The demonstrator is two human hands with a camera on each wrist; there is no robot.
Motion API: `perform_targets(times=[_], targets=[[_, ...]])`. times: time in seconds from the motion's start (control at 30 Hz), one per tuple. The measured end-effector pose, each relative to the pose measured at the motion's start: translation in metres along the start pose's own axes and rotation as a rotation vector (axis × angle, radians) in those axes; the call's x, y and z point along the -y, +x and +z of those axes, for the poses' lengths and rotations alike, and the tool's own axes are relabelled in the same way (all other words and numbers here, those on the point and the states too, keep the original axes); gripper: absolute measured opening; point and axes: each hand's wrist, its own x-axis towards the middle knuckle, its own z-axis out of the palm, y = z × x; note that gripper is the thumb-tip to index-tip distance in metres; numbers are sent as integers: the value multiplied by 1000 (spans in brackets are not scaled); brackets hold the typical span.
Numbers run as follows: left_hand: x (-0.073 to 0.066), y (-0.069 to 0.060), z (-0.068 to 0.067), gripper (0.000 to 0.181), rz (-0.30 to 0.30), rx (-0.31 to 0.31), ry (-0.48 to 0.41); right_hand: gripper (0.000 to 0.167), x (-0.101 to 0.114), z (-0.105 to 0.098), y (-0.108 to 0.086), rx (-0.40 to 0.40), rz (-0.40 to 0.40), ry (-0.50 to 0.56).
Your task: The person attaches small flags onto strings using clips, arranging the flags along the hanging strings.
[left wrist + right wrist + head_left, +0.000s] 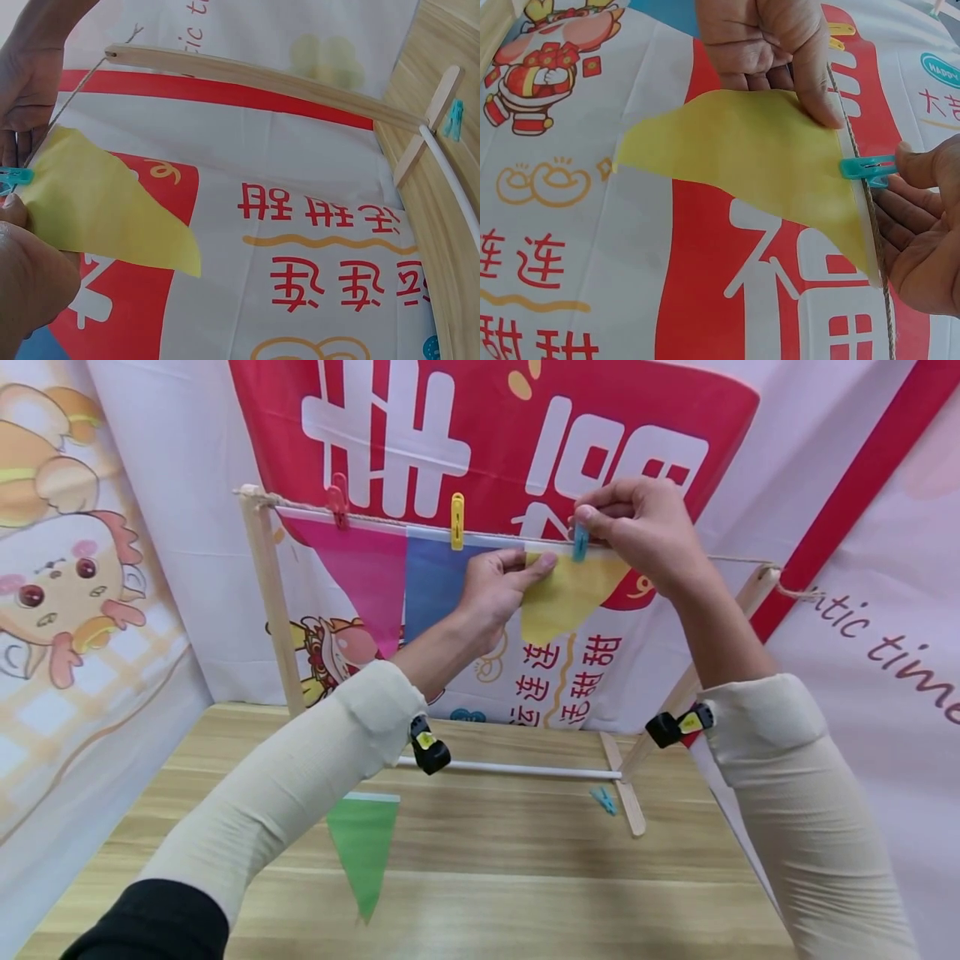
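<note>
A yellow triangular pennant (573, 593) hangs point-down along a twine line (881, 277). My left hand (498, 585) pinches its upper left corner, thumb in front and fingers behind. My right hand (648, 531) pinches the tail end of a blue clothespin (866, 166), whose jaws sit over the twine and the pennant's white top edge. To the left, a blue pennant (435, 577) hangs under a yellow clothespin (457, 521), partly hidden by my left hand. A pink pennant (360, 568) hangs farther left under a red clothespin (339, 500).
Wooden posts hold the twine, the left post (273, 602) and the right post (262, 82). A white rod (517, 768) runs low between them. On the wooden table (525, 893) lie a green pennant (365, 852) and another blue clothespin (603, 801). A printed cloth backdrop (675, 410) stands behind.
</note>
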Motion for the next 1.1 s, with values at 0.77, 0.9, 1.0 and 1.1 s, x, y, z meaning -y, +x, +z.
perform_targets(times=[0.77,0.9,1.0,1.1], targets=[[11,-8,-16,37,23,35,19,46,-16,-6,-12,-154,-52,208],[12,-11,-21,37,18,55,16,44,-20,-8,-16,-197,-69,276],[14,-12,-25,36,15,73,-2,43,-24,-10,-20,-235,-86,346],[15,-15,-30,34,16,83,-14,42,-26,-12,-24,-254,-88,402]])
